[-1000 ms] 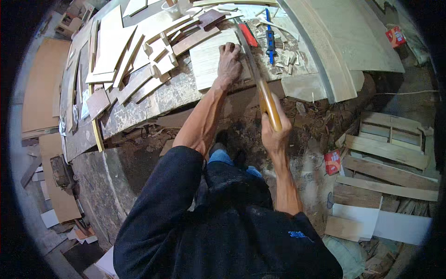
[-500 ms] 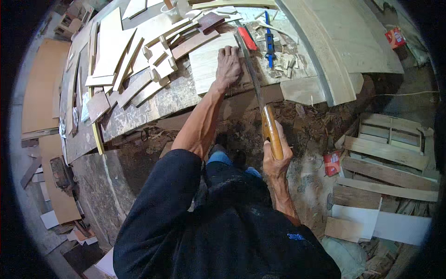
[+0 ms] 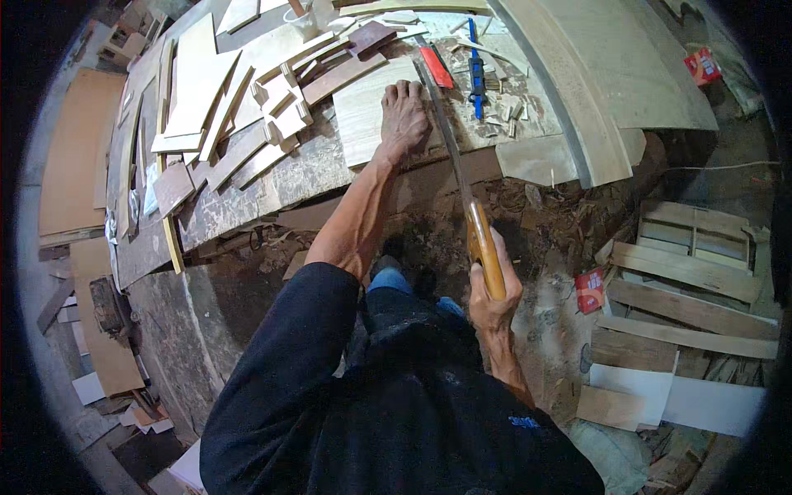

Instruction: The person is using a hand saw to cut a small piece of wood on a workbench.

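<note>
In my right hand (image 3: 498, 295) is the wooden handle of a handsaw (image 3: 481, 235), my fingers wrapped round it. Its narrow blade runs away from me, along the right edge of a pale wooden board (image 3: 356, 115). My left hand (image 3: 404, 124), fingers curled under, presses down on that board close to the blade. Where exactly the teeth meet the wood I cannot tell. Just right of the blade's far end lies a red tool or handle (image 3: 436, 68). Beside it is a blue bar-shaped tool with a black body (image 3: 477, 78).
Wood strips and offcuts (image 3: 285, 107) crowd the left of the worn workbench (image 3: 318, 169). A white cup (image 3: 304, 23) stands behind them. Small scraps (image 3: 507, 111) lie near the blue tool. Long boards (image 3: 569, 91) cover the bench's right side. Stacked planks (image 3: 685, 305) lie low at the right.
My right hand has drawn the saw slightly back toward me. My left hand stays pressed on the board.
</note>
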`<state>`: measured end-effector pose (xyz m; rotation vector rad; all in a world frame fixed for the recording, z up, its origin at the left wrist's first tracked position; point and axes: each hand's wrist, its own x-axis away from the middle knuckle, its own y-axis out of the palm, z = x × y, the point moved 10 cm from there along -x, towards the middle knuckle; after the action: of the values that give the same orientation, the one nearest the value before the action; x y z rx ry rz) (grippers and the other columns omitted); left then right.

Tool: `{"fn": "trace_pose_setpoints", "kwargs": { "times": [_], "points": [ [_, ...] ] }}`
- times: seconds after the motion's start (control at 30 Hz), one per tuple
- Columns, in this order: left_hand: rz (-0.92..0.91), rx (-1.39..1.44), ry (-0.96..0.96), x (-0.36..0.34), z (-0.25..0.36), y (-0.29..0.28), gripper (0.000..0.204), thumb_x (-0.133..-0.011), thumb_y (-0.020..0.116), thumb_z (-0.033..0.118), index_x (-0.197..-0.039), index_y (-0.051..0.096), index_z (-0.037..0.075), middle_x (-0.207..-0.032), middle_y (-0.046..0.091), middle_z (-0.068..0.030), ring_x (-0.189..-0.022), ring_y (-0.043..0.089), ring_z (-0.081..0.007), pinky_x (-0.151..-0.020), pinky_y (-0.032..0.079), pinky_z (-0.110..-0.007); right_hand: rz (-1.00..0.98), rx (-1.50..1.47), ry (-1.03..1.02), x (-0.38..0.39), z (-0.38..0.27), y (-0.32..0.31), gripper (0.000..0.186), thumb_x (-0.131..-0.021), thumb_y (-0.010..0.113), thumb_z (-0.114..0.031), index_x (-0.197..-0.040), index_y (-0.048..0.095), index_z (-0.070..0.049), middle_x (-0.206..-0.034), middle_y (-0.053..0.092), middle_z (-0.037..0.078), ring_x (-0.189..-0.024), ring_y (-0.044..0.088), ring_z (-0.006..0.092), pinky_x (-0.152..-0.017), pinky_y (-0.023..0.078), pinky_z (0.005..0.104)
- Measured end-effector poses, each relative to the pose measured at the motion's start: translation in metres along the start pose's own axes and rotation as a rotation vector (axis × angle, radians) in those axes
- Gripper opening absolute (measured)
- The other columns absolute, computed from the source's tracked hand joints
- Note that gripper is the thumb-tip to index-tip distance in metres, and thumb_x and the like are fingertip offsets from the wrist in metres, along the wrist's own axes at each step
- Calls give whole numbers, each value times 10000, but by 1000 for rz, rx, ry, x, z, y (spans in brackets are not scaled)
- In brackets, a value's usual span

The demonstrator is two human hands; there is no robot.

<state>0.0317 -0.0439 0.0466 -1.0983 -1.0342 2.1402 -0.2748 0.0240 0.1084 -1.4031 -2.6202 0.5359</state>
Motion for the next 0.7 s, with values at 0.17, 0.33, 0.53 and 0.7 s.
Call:
{"fn": "trace_pose_setpoints", "kwargs": {
  "times": [0.17, 0.33, 0.53, 0.7],
  "points": [
    [-5, 4, 41, -3, 2, 2, 411, -714, 572, 106, -1108, 476, 38, -1097, 473, -157, -1039, 436, -353, -912, 360, -452, 30, -13, -164, -64, -11, 27, 550, -796, 491, 73, -1336, 497, -33, -1220, 608, 170, -1078, 609, 258, -903, 479, 337],
    [-29, -85, -6, -2, 3, 3, 398, -722, 567, 123, -1105, 484, 52, -1092, 475, -141, -1055, 436, -330, -907, 338, -451, 79, -16, -250, -39, -13, 16, 540, -805, 500, 67, -1336, 496, -34, -1217, 608, 173, -1098, 604, 277, -924, 473, 357],
    [-23, -153, -22, 4, 0, 3, 493, -723, 555, 126, -1203, 444, 110, -1129, 437, -109, -1115, 396, -309, -919, 268, -523, -2, -19, 20, -11, 3, 5, 552, -787, 494, 59, -1331, 507, -39, -1235, 598, 174, -1115, 598, 267, -931, 472, 342],
    [-26, -144, 4, -1, 5, 2, 452, -705, 568, 162, -1145, 500, 82, -1099, 459, -101, -1081, 415, -293, -903, 281, -523, 10, -50, -87, -57, -12, 19, 537, -794, 488, 71, -1325, 502, -15, -1236, 594, 176, -1132, 585, 276, -942, 461, 354]
  ]
}}
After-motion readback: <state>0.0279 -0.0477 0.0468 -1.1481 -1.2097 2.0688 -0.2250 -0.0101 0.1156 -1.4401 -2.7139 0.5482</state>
